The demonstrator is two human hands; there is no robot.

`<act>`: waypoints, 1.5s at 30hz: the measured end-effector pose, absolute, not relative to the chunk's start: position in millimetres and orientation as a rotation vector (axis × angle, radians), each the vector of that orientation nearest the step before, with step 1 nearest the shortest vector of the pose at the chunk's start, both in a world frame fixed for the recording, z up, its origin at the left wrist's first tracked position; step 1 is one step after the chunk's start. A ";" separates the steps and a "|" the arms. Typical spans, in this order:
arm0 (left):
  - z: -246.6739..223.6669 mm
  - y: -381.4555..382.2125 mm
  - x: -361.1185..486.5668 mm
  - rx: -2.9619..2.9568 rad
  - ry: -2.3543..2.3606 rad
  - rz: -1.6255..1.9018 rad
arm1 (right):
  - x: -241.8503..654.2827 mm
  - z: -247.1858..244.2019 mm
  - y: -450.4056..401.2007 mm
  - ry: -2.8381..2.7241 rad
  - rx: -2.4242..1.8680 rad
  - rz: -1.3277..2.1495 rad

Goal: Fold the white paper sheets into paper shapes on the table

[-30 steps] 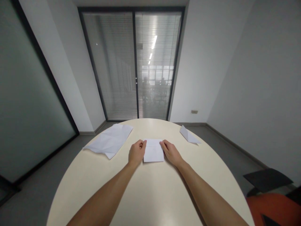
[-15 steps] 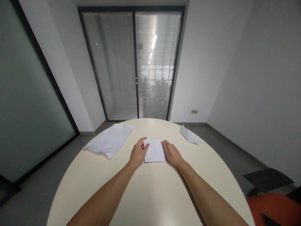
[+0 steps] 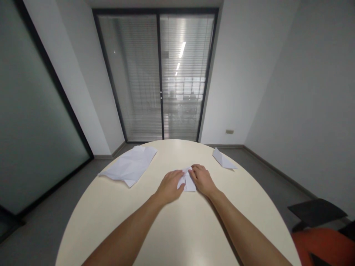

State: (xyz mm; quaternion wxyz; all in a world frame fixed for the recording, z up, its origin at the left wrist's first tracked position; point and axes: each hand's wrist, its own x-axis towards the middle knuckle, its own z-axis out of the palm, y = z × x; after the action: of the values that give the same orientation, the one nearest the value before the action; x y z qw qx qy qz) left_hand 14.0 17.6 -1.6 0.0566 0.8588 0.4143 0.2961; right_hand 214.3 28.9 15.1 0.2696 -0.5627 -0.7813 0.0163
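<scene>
On the pale, rounded counter point(image 3: 180, 229), a small folded white paper point(image 3: 190, 184) lies at the middle, between the person's two bare hands; a crease or edge runs through it from the near side toward the far side, and its left part is mostly covered. The left grip point(image 3: 171, 186) rests over that left part, fingers stretched together across the paper and thumb set apart on the near side, so it stands partly open, touching the paper from above; the right grip point(image 3: 203, 180) sits at the paper's right edge, thumb and bent fingers on its far right corner, though whether they pinch it or only press it cannot be told. To the left, well apart from the hands, a larger creased white sheet point(image 3: 131, 164) spreads near the counter's edge; to the right, a smaller folded white piece point(image 3: 222, 160) lies by the opposite edge; a chair with a red seat point(image 3: 323, 244) stands at the lower right.
</scene>
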 end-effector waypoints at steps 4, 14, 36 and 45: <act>-3.1 15.6 13.1 2.654 1.243 0.665 | 217.1 10.3 30.6 -2.059 -1.583 0.007; 3.5 11.5 14.3 2.677 1.287 0.574 | 212.1 17.8 24.0 -2.159 -1.298 0.091; 0.7 25.2 11.0 2.591 1.472 0.716 | 213.3 18.4 11.5 -2.455 -1.554 0.407; 7.3 23.6 4.8 2.583 1.574 0.754 | 213.0 23.1 11.7 -2.533 -1.366 0.413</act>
State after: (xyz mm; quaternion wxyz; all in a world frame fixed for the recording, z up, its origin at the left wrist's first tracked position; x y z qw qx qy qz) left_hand 4.8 23.6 7.3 0.0120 0.8286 0.5049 0.2417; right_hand 213.0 11.7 23.1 0.1170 -0.4665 -0.8653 0.1412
